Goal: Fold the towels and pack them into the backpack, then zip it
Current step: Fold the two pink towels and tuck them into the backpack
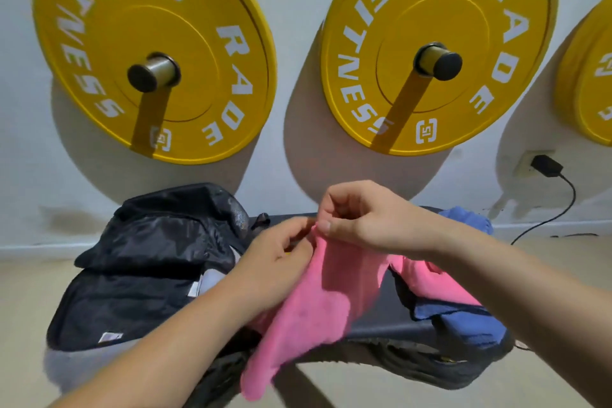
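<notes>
- Pinching the top edge of the pink towel, the left hand and right hand are holding it above the bench.
- Black backpack is lying open just left; blue towels are lying right.
- Wall plates are showing "RADE FITNESS".

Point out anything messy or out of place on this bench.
At the right end of the bench, a blue towel and a second pink towel lie crumpled and unfolded, the blue one sagging over the edge. The pink towel pinched by the left hand and right hand dangles past the front edge too.
</notes>
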`<state>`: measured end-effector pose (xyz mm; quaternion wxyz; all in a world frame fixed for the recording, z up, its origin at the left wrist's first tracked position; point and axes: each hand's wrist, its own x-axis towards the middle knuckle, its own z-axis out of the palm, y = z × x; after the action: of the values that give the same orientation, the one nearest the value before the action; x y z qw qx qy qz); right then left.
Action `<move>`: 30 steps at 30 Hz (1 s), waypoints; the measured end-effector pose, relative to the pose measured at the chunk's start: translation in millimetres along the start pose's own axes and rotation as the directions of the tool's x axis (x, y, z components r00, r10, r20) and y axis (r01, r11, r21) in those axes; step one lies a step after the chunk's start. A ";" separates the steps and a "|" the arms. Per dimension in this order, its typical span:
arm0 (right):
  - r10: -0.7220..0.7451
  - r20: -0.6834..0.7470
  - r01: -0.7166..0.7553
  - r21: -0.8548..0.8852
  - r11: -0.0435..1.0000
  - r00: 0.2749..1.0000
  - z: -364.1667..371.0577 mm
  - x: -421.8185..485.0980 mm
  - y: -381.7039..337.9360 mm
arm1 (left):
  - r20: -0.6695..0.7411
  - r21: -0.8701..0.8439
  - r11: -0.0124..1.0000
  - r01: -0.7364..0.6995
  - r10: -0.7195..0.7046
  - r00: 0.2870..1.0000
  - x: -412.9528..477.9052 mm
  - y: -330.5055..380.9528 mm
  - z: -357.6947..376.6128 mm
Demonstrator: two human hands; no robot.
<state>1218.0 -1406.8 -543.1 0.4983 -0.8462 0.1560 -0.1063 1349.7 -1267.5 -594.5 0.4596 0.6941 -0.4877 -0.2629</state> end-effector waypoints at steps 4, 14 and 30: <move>0.028 -0.043 -0.027 0.007 1.000 0.999 9.1 -7.3 -25.6 | 0.115 -0.039 0.998 0.055 -0.050 0.992 -17.8 -3.2 -14.6; 0.184 -0.275 -0.204 -0.043 0.978 0.944 5.0 -46.1 -38.2 | 0.376 -0.210 0.974 0.086 0.000 0.927 -16.6 7.5 -15.9; 0.294 -0.589 -0.472 -0.171 0.865 0.753 9.7 -23.1 98.2 | 0.451 0.336 0.942 0.012 -0.172 0.876 11.3 -80.6 -40.0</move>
<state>1184.3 -1435.0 -634.4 0.3054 -0.7965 0.4775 -0.2105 1421.7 -1254.4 -648.1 0.1932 0.6972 -0.5873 -0.3628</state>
